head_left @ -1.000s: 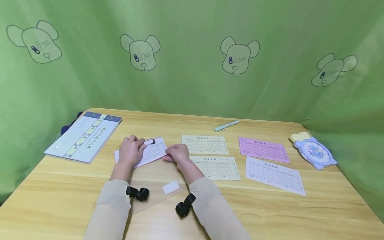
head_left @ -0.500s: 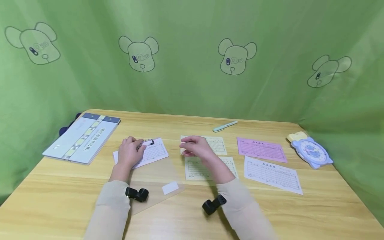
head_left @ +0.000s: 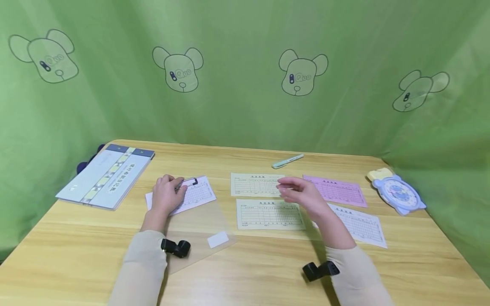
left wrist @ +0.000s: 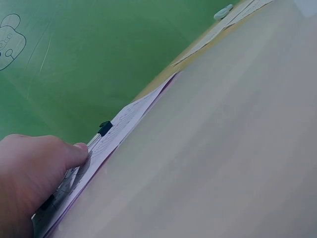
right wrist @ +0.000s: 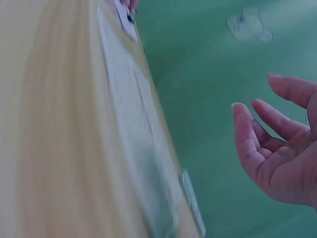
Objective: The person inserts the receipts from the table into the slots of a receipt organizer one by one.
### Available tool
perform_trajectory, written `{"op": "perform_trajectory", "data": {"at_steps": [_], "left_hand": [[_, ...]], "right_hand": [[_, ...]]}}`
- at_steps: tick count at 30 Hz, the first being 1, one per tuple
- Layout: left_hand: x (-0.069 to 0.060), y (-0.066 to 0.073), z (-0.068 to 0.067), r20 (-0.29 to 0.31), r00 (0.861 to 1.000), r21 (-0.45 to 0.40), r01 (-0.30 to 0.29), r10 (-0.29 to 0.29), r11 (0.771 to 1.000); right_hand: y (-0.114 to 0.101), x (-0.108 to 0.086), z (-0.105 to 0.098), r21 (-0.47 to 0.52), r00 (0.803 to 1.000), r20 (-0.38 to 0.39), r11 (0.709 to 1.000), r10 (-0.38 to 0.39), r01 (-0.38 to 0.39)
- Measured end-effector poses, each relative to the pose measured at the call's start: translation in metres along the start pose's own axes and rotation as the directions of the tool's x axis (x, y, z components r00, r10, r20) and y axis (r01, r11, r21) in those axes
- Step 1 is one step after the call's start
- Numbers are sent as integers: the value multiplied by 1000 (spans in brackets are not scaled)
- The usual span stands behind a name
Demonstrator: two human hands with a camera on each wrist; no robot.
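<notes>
My left hand (head_left: 166,196) grips the wire clip (head_left: 187,182) at the top of a see-through clipboard (head_left: 195,221). Its thumb lies on the clip in the left wrist view. Under the clip lies a white printed form (head_left: 199,195); a pinkish edge shows beneath it in the left wrist view. My right hand (head_left: 304,196) hovers with nothing in it, fingers loosely bent, above the gap between the yellowish forms and the pink form (head_left: 338,191). The two yellowish forms are an upper one (head_left: 252,185) and a lower one (head_left: 269,214).
A second white form (head_left: 361,227) lies below the pink one, partly behind my right arm. A pale green pen (head_left: 287,161) lies at the back. A blue toy clock (head_left: 400,194) and yellow block (head_left: 380,174) are at the right. A bound ledger (head_left: 103,178) lies at the left.
My right hand has let go of the form's right corner on the clipboard and moved right, past the yellowish forms. My left hand has stayed at the clip.
</notes>
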State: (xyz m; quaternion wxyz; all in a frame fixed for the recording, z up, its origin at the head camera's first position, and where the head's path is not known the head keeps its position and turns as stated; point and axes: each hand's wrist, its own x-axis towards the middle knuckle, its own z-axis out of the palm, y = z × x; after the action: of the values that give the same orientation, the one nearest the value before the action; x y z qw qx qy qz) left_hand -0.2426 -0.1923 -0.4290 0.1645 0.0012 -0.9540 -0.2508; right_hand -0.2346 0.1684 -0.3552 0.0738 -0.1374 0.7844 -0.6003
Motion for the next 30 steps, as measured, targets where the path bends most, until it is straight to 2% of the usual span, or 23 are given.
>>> {"op": "perform_trajectory", "data": {"at_steps": [3, 5, 7, 10, 17, 22, 26, 30], "left_hand": [[0, 0, 0, -5, 1000, -10, -2, 2, 1000], [0, 0, 0, -7, 1000, -17, 0, 0, 1000], [0, 0, 0, -7, 1000, -27, 5, -5, 1000], [-1, 1, 0, 2, 1000, -37, 18, -18, 999], [-2, 1, -1, 4, 1000, -51, 25, -25, 998], [-2, 2, -1, 6, 999, -62, 36, -35, 997], [-1, 1, 0, 8, 999, -68, 48, -47, 997], [0, 1, -1, 12, 998, -72, 59, -59, 996]], "right_hand": [[15, -7, -16, -69, 1000, -17, 998, 3, -4], [23, -10, -23, -94, 999, -25, 995, 35, -37], [30, -13, -29, -104, 998, 0, 992, 68, -68], [38, -15, -35, -111, 990, 11, 984, 143, -141], [48, -18, -40, -192, 978, -11, 960, 207, -206], [56, -17, -38, -277, 981, -15, 942, 195, -192], [61, -15, -36, -352, 988, -38, 923, 151, -154], [62, -13, -33, -445, 993, -52, 888, 101, -114]]}}
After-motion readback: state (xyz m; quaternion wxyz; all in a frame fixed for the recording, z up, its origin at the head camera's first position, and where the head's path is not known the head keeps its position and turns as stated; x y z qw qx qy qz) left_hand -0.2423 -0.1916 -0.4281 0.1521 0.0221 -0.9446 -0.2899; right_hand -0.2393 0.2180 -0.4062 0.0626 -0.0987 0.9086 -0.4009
